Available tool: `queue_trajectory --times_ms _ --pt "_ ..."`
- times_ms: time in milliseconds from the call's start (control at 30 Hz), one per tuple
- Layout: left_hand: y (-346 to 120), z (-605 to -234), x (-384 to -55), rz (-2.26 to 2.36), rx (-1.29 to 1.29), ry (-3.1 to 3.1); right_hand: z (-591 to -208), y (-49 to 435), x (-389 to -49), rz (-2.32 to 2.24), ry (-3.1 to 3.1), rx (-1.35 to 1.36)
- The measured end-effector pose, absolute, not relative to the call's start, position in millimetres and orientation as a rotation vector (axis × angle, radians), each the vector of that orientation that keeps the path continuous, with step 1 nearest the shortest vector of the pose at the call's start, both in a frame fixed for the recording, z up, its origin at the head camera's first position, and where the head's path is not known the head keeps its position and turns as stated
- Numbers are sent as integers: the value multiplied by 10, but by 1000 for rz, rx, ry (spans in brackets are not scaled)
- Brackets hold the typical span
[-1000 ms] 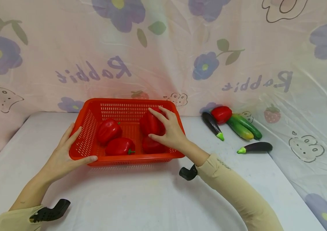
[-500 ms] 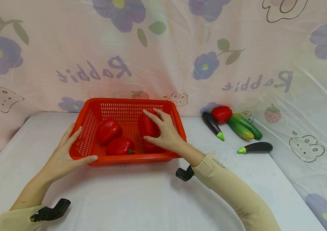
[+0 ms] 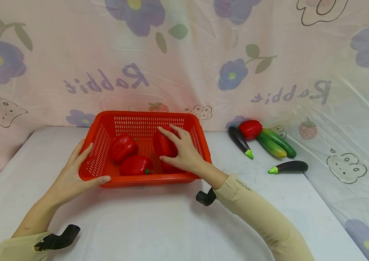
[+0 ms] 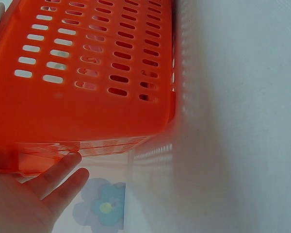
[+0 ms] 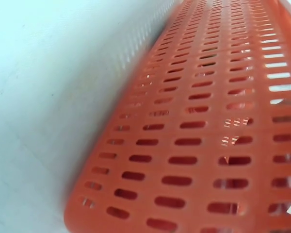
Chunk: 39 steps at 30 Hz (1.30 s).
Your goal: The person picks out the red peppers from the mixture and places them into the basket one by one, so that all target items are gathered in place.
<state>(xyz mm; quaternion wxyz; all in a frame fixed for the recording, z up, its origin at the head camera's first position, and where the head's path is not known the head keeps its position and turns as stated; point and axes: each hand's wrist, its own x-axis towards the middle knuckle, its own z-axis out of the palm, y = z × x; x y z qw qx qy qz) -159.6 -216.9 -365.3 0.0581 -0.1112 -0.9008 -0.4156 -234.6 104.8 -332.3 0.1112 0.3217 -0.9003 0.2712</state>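
A red plastic basket (image 3: 153,177) with slotted walls stands on the white table, red bell peppers inside. My left hand (image 3: 68,177) spans its near left corner, fingers spread straight along the left side and thumb on the front rim. In the left wrist view, two fingers (image 4: 63,187) extend beside the basket wall. Inside the right part, my right hand (image 3: 184,150) holds a red bell pepper (image 3: 163,143) between thumb and fingers. Another bell pepper (image 3: 169,168) lies under it, partly hidden. Two more peppers, one behind (image 3: 124,148) and one in front (image 3: 135,165), lie at left.
Right of the basket lie an eggplant (image 3: 238,139), a red bell pepper (image 3: 250,129), a yellow-tipped green cucumber (image 3: 269,143), a green cucumber (image 3: 283,143) and another eggplant (image 3: 290,166). A printed curtain (image 3: 184,65) hangs behind the table (image 3: 145,224).
My right hand has moved a little left and down within the basket, the held bell pepper going with it. My left hand and the basket have stayed in place.
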Motion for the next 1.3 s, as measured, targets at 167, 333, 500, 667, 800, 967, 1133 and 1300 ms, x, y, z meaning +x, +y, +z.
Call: queue_trajectory --times_ms 167,333,500,667,800,967,1133,1300 --pt "-2168 -3652 -1587 -1272 -337 -2731 -3316 1032 -2336 789 -2676 948" --pt "-2170 -3653 -1587 -1269 -333 -2734 -3321 1026 -2337 770 -2685 964" --pt "-2170 -3654 -1588 -1267 -331 -2738 -3337 1025 -2349 756 -2690 980" --pt "-2169 -3651 -1590 -1265 -330 -2737 -3349 1031 -2353 761 -2692 998" --pt "-2174 -3649 -1589 -1257 -329 -2738 -3351 1036 -2350 762 -2695 1000" --pt "-2173 -3640 -1580 -1253 -329 -2739 -3344 1062 -2338 773 -2698 1001" --pt "-2166 -3648 -1581 -1260 -330 -2742 -3350 1101 -2337 785 -2700 998" --pt "-2165 -3664 -1585 -1256 -328 -2744 -3340 1146 -2330 794 -2694 988"
